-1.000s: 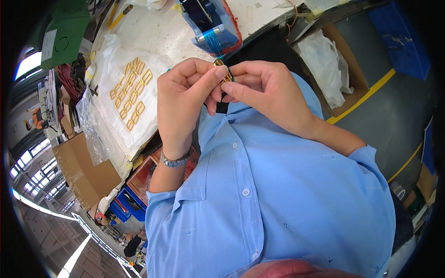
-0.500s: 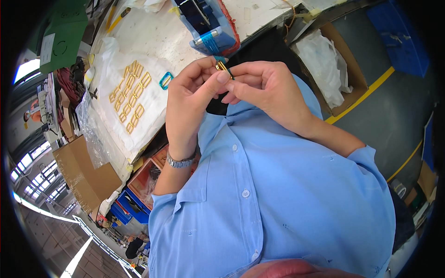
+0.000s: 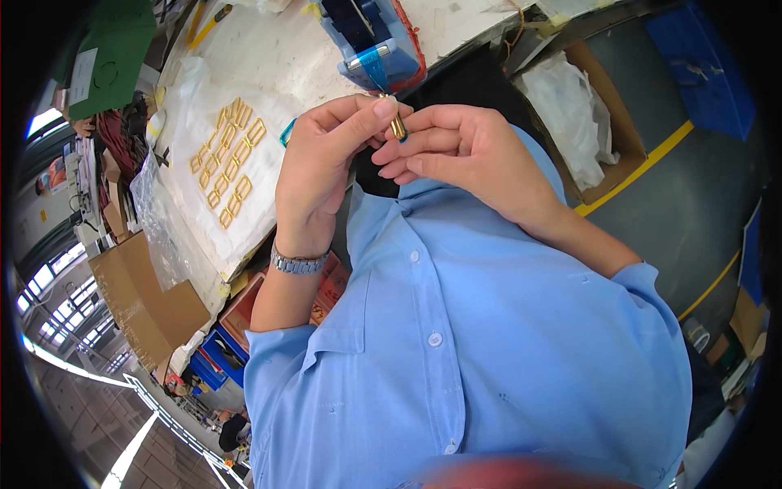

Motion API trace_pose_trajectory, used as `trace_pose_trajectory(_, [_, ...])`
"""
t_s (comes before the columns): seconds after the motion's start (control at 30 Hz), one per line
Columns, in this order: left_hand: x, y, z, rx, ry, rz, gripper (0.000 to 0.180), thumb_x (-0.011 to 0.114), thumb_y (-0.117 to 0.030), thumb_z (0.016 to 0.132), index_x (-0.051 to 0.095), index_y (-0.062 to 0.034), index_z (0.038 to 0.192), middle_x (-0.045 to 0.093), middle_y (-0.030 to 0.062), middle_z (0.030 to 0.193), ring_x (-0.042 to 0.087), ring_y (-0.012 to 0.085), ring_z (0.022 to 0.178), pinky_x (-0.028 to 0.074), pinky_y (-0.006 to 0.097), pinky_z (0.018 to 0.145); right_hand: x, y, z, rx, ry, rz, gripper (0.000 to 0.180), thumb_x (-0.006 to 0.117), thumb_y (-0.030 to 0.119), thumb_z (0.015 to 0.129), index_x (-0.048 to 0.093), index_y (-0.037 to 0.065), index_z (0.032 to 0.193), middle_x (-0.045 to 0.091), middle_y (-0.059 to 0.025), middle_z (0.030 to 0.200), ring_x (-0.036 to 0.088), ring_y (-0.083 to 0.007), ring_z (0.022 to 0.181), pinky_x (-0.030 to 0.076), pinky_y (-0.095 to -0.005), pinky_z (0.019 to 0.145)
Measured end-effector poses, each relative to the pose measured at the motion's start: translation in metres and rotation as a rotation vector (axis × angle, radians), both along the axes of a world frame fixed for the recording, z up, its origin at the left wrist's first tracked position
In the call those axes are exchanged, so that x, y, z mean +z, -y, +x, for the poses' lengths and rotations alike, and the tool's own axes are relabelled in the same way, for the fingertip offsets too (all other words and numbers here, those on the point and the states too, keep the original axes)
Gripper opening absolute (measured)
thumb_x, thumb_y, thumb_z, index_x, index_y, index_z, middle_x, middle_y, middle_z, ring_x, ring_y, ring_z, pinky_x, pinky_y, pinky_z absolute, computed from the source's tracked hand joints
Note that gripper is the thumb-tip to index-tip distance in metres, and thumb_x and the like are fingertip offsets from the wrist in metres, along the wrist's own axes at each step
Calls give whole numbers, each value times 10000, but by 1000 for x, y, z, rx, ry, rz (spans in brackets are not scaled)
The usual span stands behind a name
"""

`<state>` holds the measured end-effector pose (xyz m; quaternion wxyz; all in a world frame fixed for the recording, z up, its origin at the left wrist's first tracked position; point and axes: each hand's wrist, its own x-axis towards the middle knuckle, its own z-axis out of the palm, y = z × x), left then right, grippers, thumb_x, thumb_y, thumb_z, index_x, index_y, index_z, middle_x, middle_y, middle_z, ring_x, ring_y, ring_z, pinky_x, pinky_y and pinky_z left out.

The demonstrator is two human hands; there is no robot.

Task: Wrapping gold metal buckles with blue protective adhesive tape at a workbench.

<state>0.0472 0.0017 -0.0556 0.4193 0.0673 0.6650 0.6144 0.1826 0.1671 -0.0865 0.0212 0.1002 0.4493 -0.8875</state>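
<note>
My left hand [image 3: 322, 167] and my right hand [image 3: 464, 155] meet in front of my chest, fingertips pinching a small gold metal buckle [image 3: 398, 126] between them. The buckle is held upright just below a blue tape dispenser [image 3: 376, 41] at the table's near edge. A strip of blue tape runs from the dispenser down toward the buckle. Several more gold buckles [image 3: 230, 159] lie in rows on a white sheet [image 3: 244, 212] on the table, to the left of my left hand. A metal watch [image 3: 299, 262] is on my left wrist.
A cardboard box with white plastic bags [image 3: 582, 122] stands on the floor at the right, beside a yellow floor line [image 3: 643, 167]. Brown cardboard [image 3: 147, 297] and blue bins [image 3: 216, 363] sit at the left. A green board [image 3: 110, 57] lies at the table's far left.
Both hands have shifted slightly away from my chest toward the tape dispenser, still holding the buckle. The view has tilted a little.
</note>
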Motion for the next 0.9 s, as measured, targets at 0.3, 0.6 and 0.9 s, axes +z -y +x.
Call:
trace_pose_trajectory(0.3, [-2,2,-4,-37,56,-5,354,804,-298,1006,805,33,1132,770,40,950,633,85,820,526,254,811,8,-10,-5,35,30,368,210,756,46,982,740,-77,1152,819,-155,977,794,-164,849,636,-295,781])
trace_pose_trajectory(0.6, [0,7,-18,-119,178,19,387,769,-331,1031,773,27,1179,793,94,1083,714,144,935,585,320,878,2,-19,-18,-95,-163,710,515,891,165,894,684,-51,1313,791,-128,1166,760,-175,1048,607,-313,920])
trace_pose_trajectory(0.9, [8,-3,-22,-53,314,-4,354,782,-371,1017,779,-17,1041,768,46,971,668,98,815,566,255,776,-5,-12,-33,-57,-264,369,605,879,102,894,652,-52,1433,774,-89,1220,723,-141,1125,569,-316,1036])
